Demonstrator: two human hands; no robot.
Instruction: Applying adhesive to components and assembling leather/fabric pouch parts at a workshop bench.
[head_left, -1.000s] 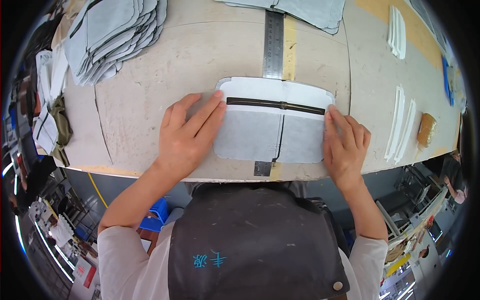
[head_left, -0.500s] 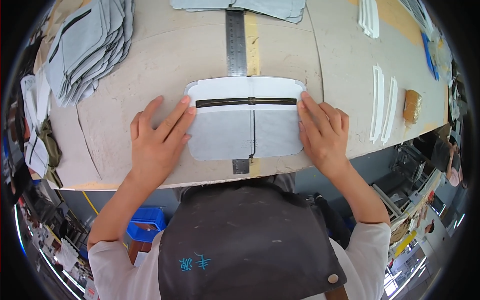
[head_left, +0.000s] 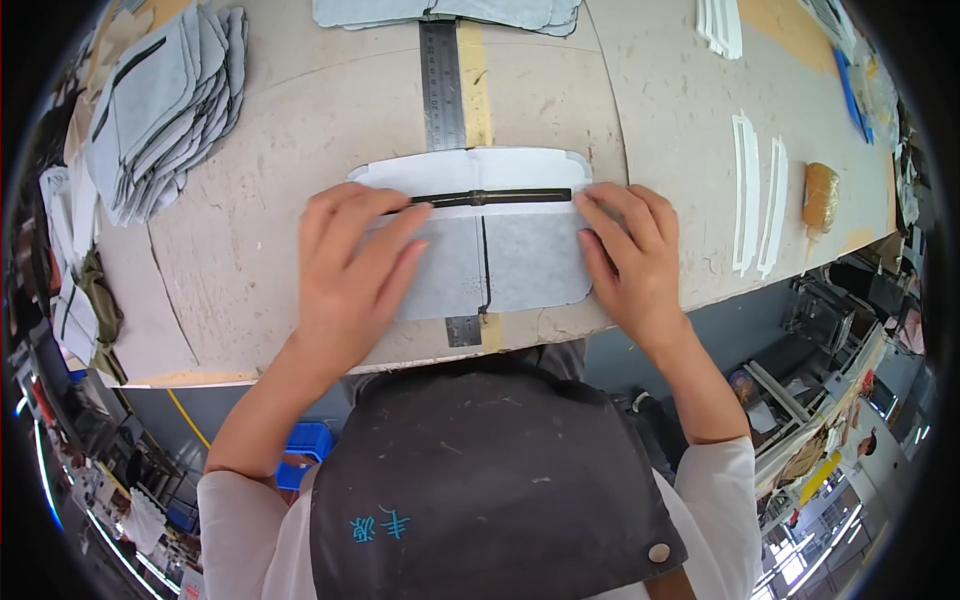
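A light grey fabric panel [head_left: 430,270] with rounded corners lies flat in front of me, a white band [head_left: 520,168] across its far part. Along that band runs a narrow black strip [head_left: 525,196], and a dark line goes down the middle of the grey part. My left hand [head_left: 350,260] is over the panel's left side, fingers spread and bent, fingertips by the strip's left end, which they partly hide. At the panel's right edge rests my right hand [head_left: 640,250], fingers apart, the fingertips near the strip's right end. Neither hand grips anything.
A steel ruler [head_left: 441,85] beside yellow tape [head_left: 474,85] passes under the panel. Stacked grey panels [head_left: 165,100] lie at the far left, more panels [head_left: 450,8] at the far edge. White strips [head_left: 743,195] and a tape-wrapped brown object [head_left: 821,198] are at the right.
My left hand has moved right, from the panel's left edge onto the panel beside the black strip. My right hand stays at the right edge. The whole view has shifted slightly.
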